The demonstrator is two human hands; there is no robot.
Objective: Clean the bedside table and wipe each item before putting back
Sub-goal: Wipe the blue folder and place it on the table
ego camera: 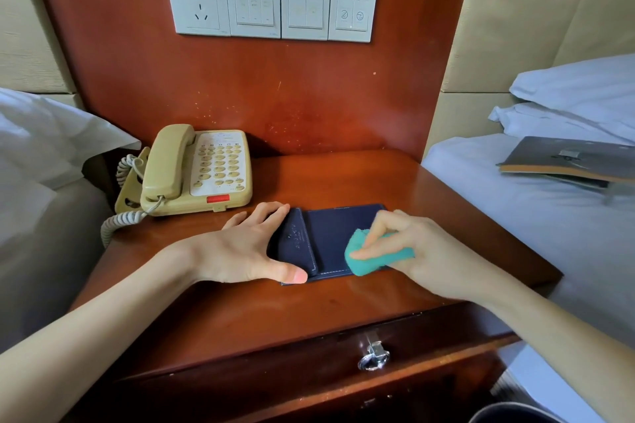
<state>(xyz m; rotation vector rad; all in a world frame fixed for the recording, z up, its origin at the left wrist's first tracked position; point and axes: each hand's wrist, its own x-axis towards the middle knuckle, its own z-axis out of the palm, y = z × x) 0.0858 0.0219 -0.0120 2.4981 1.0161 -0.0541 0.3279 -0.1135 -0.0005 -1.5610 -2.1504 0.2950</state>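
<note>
Centrally, on the wooden bedside table [240, 312], lies a flat dark blue leather folder [326, 237]; the left hand [247, 251] braces its left edge, fingers spread and fairly straight, thumb pressed at the folder's near corner; the right hand [412, 251] pinches a teal cloth [367, 257] with curled fingers and presses it on the folder's right half; left of centre, a beige telephone [196, 172] stands apart from the folder; at the right edge, a grey booklet [567, 158] lies on the white bed [515, 216].
</note>
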